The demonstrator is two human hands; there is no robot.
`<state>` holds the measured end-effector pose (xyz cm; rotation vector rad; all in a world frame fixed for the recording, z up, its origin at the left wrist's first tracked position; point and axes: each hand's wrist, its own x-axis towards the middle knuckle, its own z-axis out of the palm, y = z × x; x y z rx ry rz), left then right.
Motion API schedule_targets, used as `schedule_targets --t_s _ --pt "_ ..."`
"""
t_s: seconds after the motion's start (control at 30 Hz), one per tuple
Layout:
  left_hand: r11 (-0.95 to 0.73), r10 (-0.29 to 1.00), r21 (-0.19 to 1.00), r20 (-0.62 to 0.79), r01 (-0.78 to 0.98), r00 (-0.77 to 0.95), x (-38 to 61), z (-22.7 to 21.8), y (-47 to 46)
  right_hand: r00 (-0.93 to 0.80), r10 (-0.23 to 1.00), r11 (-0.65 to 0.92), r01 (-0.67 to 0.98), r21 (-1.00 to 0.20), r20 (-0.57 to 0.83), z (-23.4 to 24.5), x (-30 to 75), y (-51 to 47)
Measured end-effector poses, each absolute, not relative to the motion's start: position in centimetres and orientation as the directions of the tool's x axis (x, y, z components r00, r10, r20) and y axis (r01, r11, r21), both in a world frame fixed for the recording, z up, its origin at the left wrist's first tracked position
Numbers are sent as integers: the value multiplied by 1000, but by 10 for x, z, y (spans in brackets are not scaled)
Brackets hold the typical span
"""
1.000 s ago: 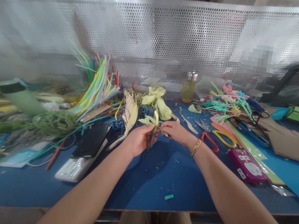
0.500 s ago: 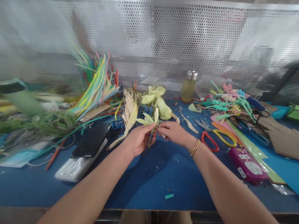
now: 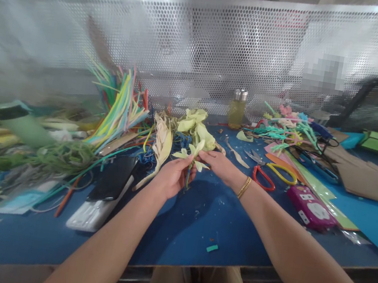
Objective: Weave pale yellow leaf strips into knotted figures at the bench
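Note:
A pale green flower with pointed petals, seemingly made from husk, stands upright over the middle of the blue table. My left hand is closed around its thin dark stem. From the other side, my right hand pinches at the petals near the flower's base; its fingertips are partly hidden by them. Just behind both hands lies a heap of pale green husks. A dried, cream-coloured husk rests to the left of my left hand.
Scissors with red and yellow handles and a purple case lie at right. A black phone sits on a white box at left, near colourful pipe cleaners. A bottle stands behind, before a perforated metal panel.
The flower's petals have opened wider and now show on both sides of the stem. My right hand has shifted slightly left, its fingers now up against the petals.

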<state>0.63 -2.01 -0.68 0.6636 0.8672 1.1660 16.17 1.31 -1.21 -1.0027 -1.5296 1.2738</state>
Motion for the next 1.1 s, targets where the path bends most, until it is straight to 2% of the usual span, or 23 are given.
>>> schedule_targets --t_s 0.1,0.23,0.33,0.47,0.57,0.9,1.1 --pt "311 950 801 -251 -512 184 8 -6 -22 -292 956 -50 -153 -987 -3 -13 158 12" --pt "351 936 796 -291 -493 197 8 -4 -23 -267 962 -4 -229 -973 59 -9 160 13" --pt "336 941 829 -277 -446 194 8 -3 -25 -157 974 142 -142 -980 164 -10 161 15" --pt "154 987 908 -123 -389 104 10 -6 -28 22 936 345 143 -928 352 -9 160 15" --pt "48 998 935 -34 -350 48 12 -9 -28 10 899 419 262 -869 437 -4 159 11" --pt "128 990 887 -90 -444 107 11 -9 -24 -102 885 457 384 -803 455 -3 165 12" --pt "152 986 873 -99 -464 137 9 -9 -24 -149 898 440 300 -847 414 -6 166 15"
